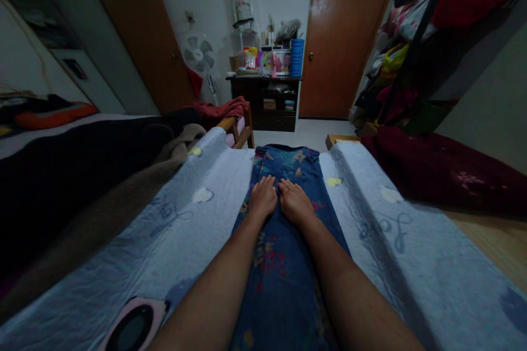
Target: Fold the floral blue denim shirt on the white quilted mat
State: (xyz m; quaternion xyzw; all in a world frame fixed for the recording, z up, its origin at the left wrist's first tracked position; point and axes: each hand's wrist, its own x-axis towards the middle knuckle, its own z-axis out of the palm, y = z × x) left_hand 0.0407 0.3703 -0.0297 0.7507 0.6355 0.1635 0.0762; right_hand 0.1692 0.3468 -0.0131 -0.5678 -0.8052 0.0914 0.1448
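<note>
A long blue garment with a red and yellow flower print lies stretched out on the light blue bedspread, its dark-edged end pointing away from me. My left hand rests palm down on its upper part, near the left edge. Beside it, with a small gap between, my right hand also lies flat on the cloth. The fingers of both hands are stretched forward, and neither hand holds anything. My forearms cover parts of the garment closer to me.
A pink-rimmed device with a black round face lies at the lower left. Dark clothes are heaped on the left, and a maroon cloth on the right. Beyond the bed stand a fan and a dark cabinet.
</note>
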